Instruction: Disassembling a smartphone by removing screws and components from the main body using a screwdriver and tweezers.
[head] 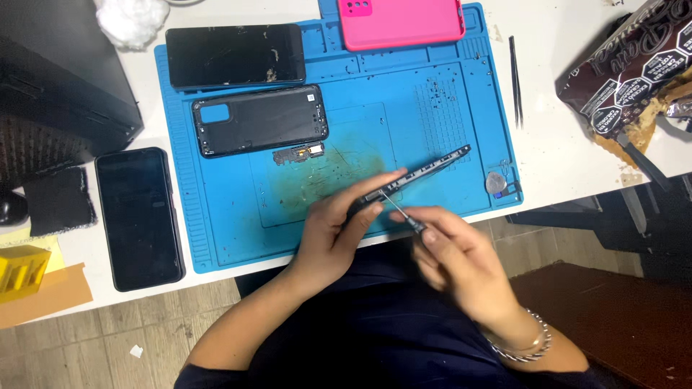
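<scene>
1. Fingers (375,189) of the left hand (339,227) are curled around the lower end of an opened phone body (422,173), held tilted on edge over the blue repair mat (216,230), its far end pointing up and right. Right hand (458,252) is pinched shut on a small screwdriver (404,214), tip right at the phone's near end. The right hand's a bit blurry.
2. Bracelet (522,346) on the right wrist, dark clothing below, wood floor under the table edge.
3. Left of the mat: a dark phone (138,216) lying flat, a black pad (59,200), and a yellow block (21,270) on orange paper.
4. On the mat: a small loose part (298,153), then a black back cover (259,119), then another phone, screen up (236,55). A round silver bit (496,181) sits near the mat's right edge.
5. Right side: a dark brown glossy packet (627,68) with white lettering, torn open, at the table's corner. Tweezers (516,79) lie just off the mat.
6. Far edge: a pink phone case (404,21) and a white cotton wad (131,20) on the white table (562,151).
</scene>
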